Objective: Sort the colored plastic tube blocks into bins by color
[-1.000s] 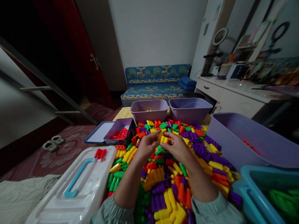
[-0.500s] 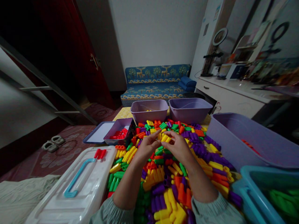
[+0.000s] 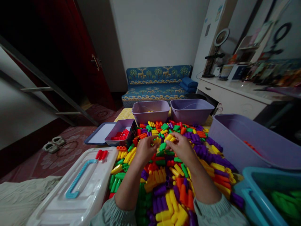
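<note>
Above a wide heap of plastic tube-shaped building blocks (image 3: 156, 177) in yellow, red, orange, green and purple, both my hands are raised. My right hand (image 3: 182, 147) pinches a yellow block (image 3: 169, 137) between thumb and fingers. A short gap to the left, my left hand (image 3: 145, 150) has its fingers curled around another yellow block (image 3: 157, 141), which they partly cover. Green blocks (image 3: 162, 146) lie in the heap between and below the hands.
Two purple bins (image 3: 150, 113) stand behind the heap, and a larger purple bin (image 3: 249, 141) stands right. A turquoise bin (image 3: 252, 188) holds green blocks at front right. At left lie a white lid (image 3: 56, 201) with a blue handle and a small box (image 3: 113, 133) with red blocks.
My hands were close together around yellow blocks. They have moved apart, each with a yellow piece, and the left fingers have curled in more.
</note>
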`<state>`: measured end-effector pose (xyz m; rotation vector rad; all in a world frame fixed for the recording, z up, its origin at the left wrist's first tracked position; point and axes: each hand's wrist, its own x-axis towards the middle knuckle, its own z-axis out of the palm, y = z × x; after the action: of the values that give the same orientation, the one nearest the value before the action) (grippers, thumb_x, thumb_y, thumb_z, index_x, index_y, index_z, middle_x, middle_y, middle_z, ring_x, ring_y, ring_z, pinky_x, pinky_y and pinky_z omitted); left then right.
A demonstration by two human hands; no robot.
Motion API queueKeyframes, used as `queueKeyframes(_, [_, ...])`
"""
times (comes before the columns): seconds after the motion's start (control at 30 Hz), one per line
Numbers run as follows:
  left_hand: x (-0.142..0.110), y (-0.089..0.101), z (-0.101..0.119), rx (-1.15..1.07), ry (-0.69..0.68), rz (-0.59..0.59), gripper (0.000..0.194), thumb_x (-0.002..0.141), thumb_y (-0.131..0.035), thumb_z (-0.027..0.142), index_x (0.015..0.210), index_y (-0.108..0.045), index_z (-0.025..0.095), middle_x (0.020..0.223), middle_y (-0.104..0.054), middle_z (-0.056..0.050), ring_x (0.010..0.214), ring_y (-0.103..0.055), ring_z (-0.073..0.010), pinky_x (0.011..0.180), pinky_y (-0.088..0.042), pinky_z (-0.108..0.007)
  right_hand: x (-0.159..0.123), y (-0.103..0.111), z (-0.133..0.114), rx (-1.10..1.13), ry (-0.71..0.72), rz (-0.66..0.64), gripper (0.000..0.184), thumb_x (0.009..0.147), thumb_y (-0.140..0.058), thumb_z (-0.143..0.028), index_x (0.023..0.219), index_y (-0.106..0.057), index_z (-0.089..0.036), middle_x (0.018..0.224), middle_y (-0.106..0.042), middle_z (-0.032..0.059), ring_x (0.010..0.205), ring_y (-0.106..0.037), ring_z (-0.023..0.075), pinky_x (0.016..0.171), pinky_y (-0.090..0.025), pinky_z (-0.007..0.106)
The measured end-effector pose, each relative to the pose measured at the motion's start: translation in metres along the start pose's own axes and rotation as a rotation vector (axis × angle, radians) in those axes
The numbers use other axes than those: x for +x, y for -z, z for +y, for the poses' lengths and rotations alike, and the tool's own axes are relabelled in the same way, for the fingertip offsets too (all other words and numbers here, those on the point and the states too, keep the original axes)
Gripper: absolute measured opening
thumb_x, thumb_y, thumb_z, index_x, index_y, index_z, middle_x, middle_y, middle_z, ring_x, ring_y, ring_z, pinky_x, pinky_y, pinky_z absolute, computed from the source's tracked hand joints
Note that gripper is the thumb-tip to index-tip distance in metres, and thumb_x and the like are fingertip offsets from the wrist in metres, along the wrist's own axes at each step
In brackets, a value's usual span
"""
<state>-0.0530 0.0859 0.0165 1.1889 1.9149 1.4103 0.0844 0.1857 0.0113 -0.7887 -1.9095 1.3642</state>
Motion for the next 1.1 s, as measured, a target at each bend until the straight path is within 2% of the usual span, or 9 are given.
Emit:
queueKeyframes(0.07, [-0.001,0.004,-0.002,0.127,-0.082,0.038,0.033,0.067,-0.073,0.028,0.099,-0.074,0.018,0.088,-0.072,-0.009,0.068,-0.064,-0.0191,0.064,-0.048,-0.028,0.001,0.002,0.001,0.004,-0.007,0.028,0.023,0.074,-0.062,-0.032,0.092,-0.059,-0.019,0.07,-0.066,0.0009,0.058,-0.064,0.0171,0.054,-0.05,0.027])
queueKeyframes(0.13, [0.0,0.004,-0.002,0.082,-0.093,0.052,0.033,0.067,-0.074,0.03,0.098,-0.074,0.019,0.098,-0.071,-0.011,0.074,-0.066,-0.0203,0.067,-0.049,-0.029,0.002,0.003,0.002,0.008,-0.016,0.037,0.03,0.073,-0.062,-0.032,0.099,-0.059,-0.018,0.072,-0.066,0.0012,0.056,-0.063,0.0162,0.054,-0.05,0.027])
queueKeyframes(0.37, [0.003,-0.005,0.004,-0.567,0.245,-0.183,0.061,0.064,-0.079,0.045,0.112,-0.066,0.011,0.089,-0.072,-0.01,0.074,-0.068,-0.0179,0.074,-0.053,-0.03,0.0,-0.011,0.011,-0.05,-0.029,-0.018,0.042,0.075,-0.056,-0.025,0.117,-0.058,-0.021,0.083,-0.069,0.0028,0.06,-0.064,0.0139,0.057,-0.051,0.025])
queueKeyframes(0.5, [0.0,-0.002,0.003,-0.689,0.289,-0.23,0.058,0.065,-0.08,0.041,0.113,-0.065,0.013,0.091,-0.071,-0.01,0.074,-0.068,-0.0161,0.077,-0.053,-0.03,-0.001,-0.019,0.011,0.057,-0.07,-0.019,0.042,0.075,-0.056,-0.024,0.117,-0.055,-0.021,0.094,-0.069,0.0052,0.06,-0.065,0.0138,0.056,-0.053,0.026])
queueKeyframes(0.63, [0.02,0.011,0.017,-0.74,0.284,-0.332,0.047,0.069,-0.078,0.031,0.11,-0.065,0.012,0.091,-0.07,-0.01,0.07,-0.066,-0.0144,0.072,-0.053,-0.029,0.024,-0.025,-0.019,0.255,-0.221,-0.128,0.032,0.073,-0.059,-0.017,0.105,-0.059,-0.016,0.076,-0.068,0.0033,0.052,-0.063,0.014,0.048,-0.05,0.024])
queueKeyframes(0.77, [0.076,0.033,0.056,-0.818,0.189,-0.181,0.03,0.077,-0.069,0.022,0.104,-0.063,0.009,0.081,-0.068,-0.008,0.067,-0.063,-0.0129,0.07,-0.052,-0.026,0.083,-0.026,-0.071,0.339,-0.157,-0.104,0.023,0.073,-0.061,-0.011,0.095,-0.062,-0.015,0.077,-0.069,0.0035,0.058,-0.065,0.0122,0.05,-0.05,0.019])
queueKeyframes(0.9, [0.117,0.043,0.081,-0.848,0.077,0.132,0.044,0.084,-0.058,0.019,0.126,-0.049,0.012,0.086,-0.066,-0.004,0.068,-0.063,-0.0097,0.075,-0.05,-0.025,0.119,-0.026,-0.096,0.49,-0.051,0.093,0.045,0.073,-0.056,-0.005,0.117,-0.051,-0.012,0.103,-0.067,0.0088,0.076,-0.068,0.0114,0.064,-0.053,0.02])
queueKeyframes(1.0, [0.108,0.032,0.063,-0.787,0.088,0.185,0.05,0.078,-0.063,0.014,0.126,-0.051,0.01,0.09,-0.068,-0.007,0.073,-0.064,-0.0112,0.078,-0.049,-0.026,0.106,-0.025,-0.078,0.42,-0.004,0.161,0.051,0.074,-0.057,-0.012,0.124,-0.047,-0.012,0.11,-0.065,0.0116,0.081,-0.068,0.0136,0.068,-0.054,0.023])
queueKeyframes(1.1, [0.076,0.013,0.025,-0.556,0.046,0.059,0.041,0.066,-0.075,0.02,0.105,-0.067,0.011,0.093,-0.071,-0.01,0.087,-0.065,-0.0199,0.081,-0.049,-0.03,0.074,-0.019,-0.039,0.246,0.004,0.072,0.039,0.074,-0.06,-0.022,0.112,-0.057,-0.013,0.102,-0.068,0.0105,0.079,-0.068,0.0156,0.067,-0.055,0.026])
